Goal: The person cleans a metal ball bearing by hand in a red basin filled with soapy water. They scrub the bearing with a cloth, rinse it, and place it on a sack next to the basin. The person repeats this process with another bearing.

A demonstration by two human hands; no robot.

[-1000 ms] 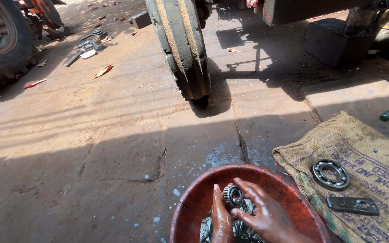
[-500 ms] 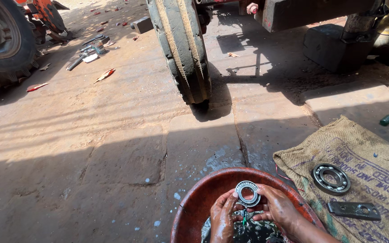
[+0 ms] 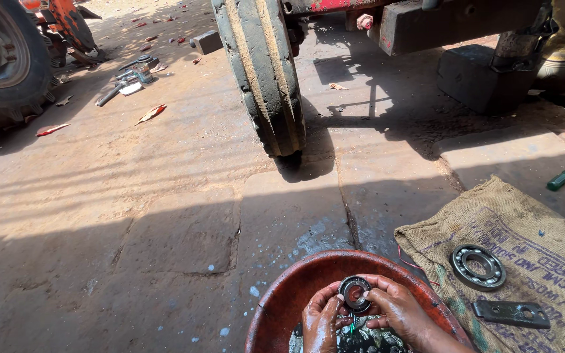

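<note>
My left hand (image 3: 320,321) and my right hand (image 3: 401,312) together hold a small dark ring bearing (image 3: 354,293) upright, over a round red basin (image 3: 295,287) at the bottom of the head view. Both hands are wet and grimy. Dark liquid with several metal parts (image 3: 354,340) lies in the basin under them. The fingers wrap the bearing's rim, so part of it is hidden.
A burlap sack (image 3: 537,242) to the right carries a larger bearing (image 3: 478,267) and a flat metal plate (image 3: 511,314). A green-handled screwdriver (image 3: 564,178) lies beyond it. A narrow tractor tyre (image 3: 263,78) stands ahead, a big tyre (image 3: 1,59) at far left, tools (image 3: 129,78) scattered on concrete.
The bearing was lifted from the liquid and is now held upright between both hands. The view has shifted slightly.
</note>
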